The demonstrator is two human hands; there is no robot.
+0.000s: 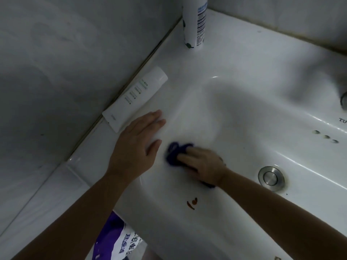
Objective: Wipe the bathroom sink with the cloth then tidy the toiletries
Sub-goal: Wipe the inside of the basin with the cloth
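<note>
Left hand (139, 145): palm down on the left rim of the sink (244, 72), fingers straight and released, fingertips just beside the foot of a white tube (135, 98). The tube lies flat along the wall edge.

Right hand (202, 164): inside the basin on its left slope, fingers bent over the bunched dark blue cloth (176, 151), grasping it against the porcelain. Image is blurred here.

Reddish-brown stain (192, 203) on the front slope, near the cloth but apart from it. Drain plug (271, 178) at the bottom. White bottle (195, 21) upright at the back left corner. Purple-and-white package (112, 239) below the front edge.
</note>
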